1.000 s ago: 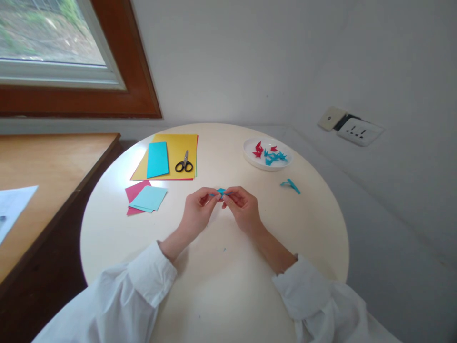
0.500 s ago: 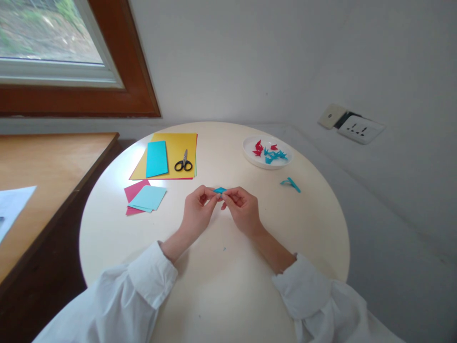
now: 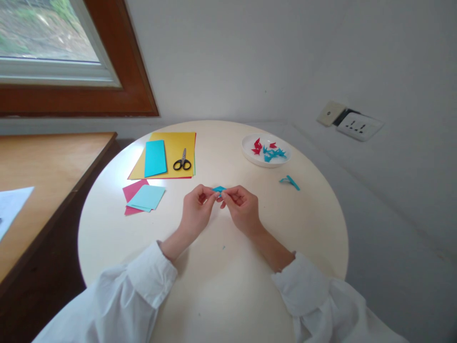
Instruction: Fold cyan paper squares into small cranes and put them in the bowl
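Note:
A small folded piece of blue paper point(image 3: 219, 189) is held up over the middle of the round table. My left hand point(image 3: 198, 205) pinches its left side between thumb and fingers. On the other side, my right hand point(image 3: 243, 207) pinches it the same way, and the two thumbs nearly meet. Much of the paper is hidden by the fingertips; only its top part shows. Left of my hands lie light blue paper squares point(image 3: 148, 196) on top of pink paper squares point(image 3: 132, 190).
Black-handled scissors point(image 3: 182, 163) and a folded blue sheet point(image 3: 155, 158) rest on yellow sheets point(image 3: 174, 140). A white plate point(image 3: 246, 151) at the back right holds red and blue folded paper pieces point(image 3: 274, 153). Blue paper strips point(image 3: 293, 183) lie before it. A wooden desk point(image 3: 64, 162) stands left.
Both hands keep their pinch on the blue paper, with hardly any finger movement. The whole view has shifted very slightly.

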Available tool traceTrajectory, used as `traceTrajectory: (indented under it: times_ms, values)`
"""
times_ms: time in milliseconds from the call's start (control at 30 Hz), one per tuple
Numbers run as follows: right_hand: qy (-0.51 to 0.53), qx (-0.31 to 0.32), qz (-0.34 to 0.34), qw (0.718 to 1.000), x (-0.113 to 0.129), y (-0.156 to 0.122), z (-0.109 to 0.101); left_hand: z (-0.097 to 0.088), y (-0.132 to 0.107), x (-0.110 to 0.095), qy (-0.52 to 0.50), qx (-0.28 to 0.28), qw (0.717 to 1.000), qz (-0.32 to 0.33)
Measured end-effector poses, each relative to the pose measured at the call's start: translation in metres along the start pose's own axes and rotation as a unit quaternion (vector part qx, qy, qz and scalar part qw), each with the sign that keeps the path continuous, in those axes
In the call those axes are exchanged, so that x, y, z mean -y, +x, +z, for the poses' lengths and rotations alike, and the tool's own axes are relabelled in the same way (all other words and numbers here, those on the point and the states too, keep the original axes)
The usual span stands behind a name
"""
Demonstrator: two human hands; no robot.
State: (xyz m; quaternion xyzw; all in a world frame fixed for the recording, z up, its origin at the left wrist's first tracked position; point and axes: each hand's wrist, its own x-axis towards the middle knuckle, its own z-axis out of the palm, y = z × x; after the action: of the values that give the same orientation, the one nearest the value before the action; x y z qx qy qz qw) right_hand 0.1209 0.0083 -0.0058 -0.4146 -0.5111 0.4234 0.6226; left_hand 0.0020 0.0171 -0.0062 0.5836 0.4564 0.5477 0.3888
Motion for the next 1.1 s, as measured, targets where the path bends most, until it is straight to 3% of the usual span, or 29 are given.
traceTrajectory:
  times_ms: [167, 433, 633, 1100]
  values:
    - [0.003, 0.006, 0.001, 1.000, -0.001, 0.000, -0.001, -0.002, 0.001, -0.001, 0.018, 0.012, 1.000, 0.021]
    - [-0.027, 0.019, 0.000, 0.999, -0.003, 0.003, -0.008, -0.012, 0.007, -0.003, 0.047, 0.090, 0.992, 0.079]
    - [-0.051, 0.036, -0.026, 0.998, -0.006, 0.001, -0.007, -0.010, 0.005, 0.000, 0.048, 0.058, 0.997, 0.029]
    - [-0.041, 0.003, -0.028, 0.999, -0.007, -0.001, -0.002, -0.002, 0.001, -0.015, -0.016, 0.007, 1.000, 0.001]
